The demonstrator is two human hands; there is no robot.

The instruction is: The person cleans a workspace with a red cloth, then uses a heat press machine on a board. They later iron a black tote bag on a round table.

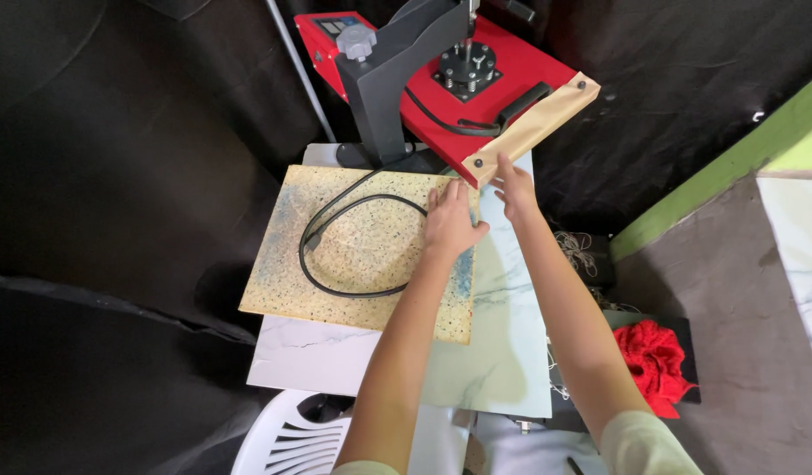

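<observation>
We press our left hand, fingers spread, on the speckled board; our open right hand touches the tan strip, panel above blurred

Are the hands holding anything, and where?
Nothing is gripped. The left hand lies flat on the speckled mat; the right hand touches the tan edge of the red press.

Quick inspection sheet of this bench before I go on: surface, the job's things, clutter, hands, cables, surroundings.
Surface: white marbled tabletop, partly covered.
Job's things: speckled yellow mat lying flat; red heat press with its upper plate swung to the right, tan pad on its edge.
Clutter: red knitted cloth, tangled string.
Hands: left hand flat on the mat; right hand at the pad's corner.
Cables: black cable looped over the mat.
Surroundings: black drapes, white plastic chair.
</observation>
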